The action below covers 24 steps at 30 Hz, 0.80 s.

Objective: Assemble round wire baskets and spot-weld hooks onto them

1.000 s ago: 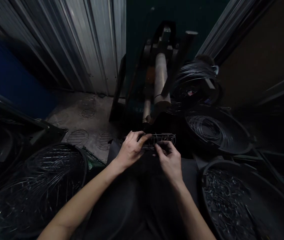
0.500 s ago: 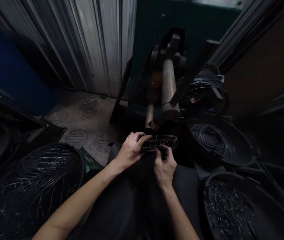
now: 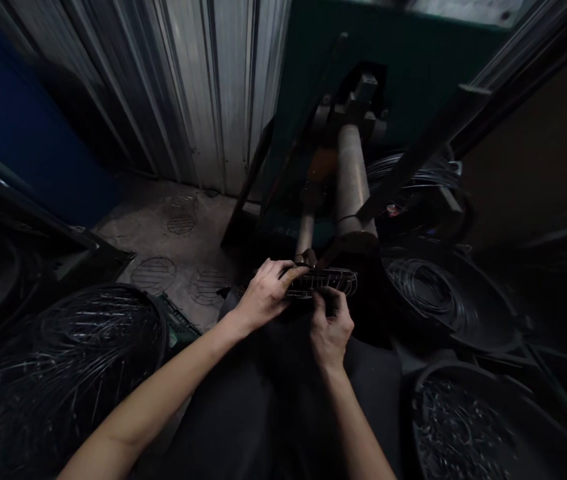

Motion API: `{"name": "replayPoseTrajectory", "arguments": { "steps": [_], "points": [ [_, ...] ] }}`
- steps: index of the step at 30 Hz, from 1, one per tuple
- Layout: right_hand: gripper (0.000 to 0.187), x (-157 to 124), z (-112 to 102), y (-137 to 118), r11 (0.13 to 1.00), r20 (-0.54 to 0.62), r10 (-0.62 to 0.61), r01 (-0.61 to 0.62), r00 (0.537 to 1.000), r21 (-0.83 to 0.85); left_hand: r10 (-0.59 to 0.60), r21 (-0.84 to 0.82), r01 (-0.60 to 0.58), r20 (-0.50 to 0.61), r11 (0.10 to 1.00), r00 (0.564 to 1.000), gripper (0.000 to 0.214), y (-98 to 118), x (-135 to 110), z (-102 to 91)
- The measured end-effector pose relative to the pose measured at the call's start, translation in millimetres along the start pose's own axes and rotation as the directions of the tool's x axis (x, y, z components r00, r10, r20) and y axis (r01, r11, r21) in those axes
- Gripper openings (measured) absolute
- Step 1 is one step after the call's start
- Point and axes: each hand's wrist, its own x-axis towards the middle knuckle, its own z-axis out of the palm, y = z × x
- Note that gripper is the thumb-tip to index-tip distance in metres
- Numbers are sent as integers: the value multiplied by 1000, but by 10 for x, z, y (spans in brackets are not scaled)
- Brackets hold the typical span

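Observation:
Between my hands is a small oblong wire rack (image 3: pixel 336 281) with rounded ends and thin cross wires. My left hand (image 3: pixel 268 293) grips its left part, thumb along the top edge. At the rack's near side, my right hand (image 3: pixel 332 327) is closed with thumb and bent fingers pinched at the lower wire; whether a small piece sits in that pinch is hidden. The rack's far edge is right by the lower electrode tip (image 3: pixel 306 256) of what looks like a spot welder (image 3: pixel 356 173); I cannot tell if they touch.
To the left, a tub (image 3: pixel 160 320) is heaped with bent wires. On the right stand a basin with coiled wire (image 3: pixel 426 290) and another with small metal pieces (image 3: pixel 463 427). Round wire grids (image 3: pixel 153 275) lie on the floor. A dark bar (image 3: pixel 428 147) slants beside the machine.
The rack and both hands have come closer to the lower electrode, whose tip now meets the rack's far edge in view. My view has shifted slightly left. Both hands keep their hold.

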Motion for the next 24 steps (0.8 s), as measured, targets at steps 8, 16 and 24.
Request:
{"name": "replayPoseTrajectory", "arguments": {
  "steps": [8,16,24],
  "points": [
    [15,-11,91,37,997,-51,-48,51,998,60,70,8,-70,-23,998,997,46,-88,14,10],
    [31,-161,-386,-21,998,-85,32,-27,996,62,54,-116,-67,-108,991,993,70,-197,-131,90],
    [33,-489,-2340,1058,548,-445,370,-578,816,-605,-186,-278,124,-210,953,960,79,-586,-425,398]
  ]
}}
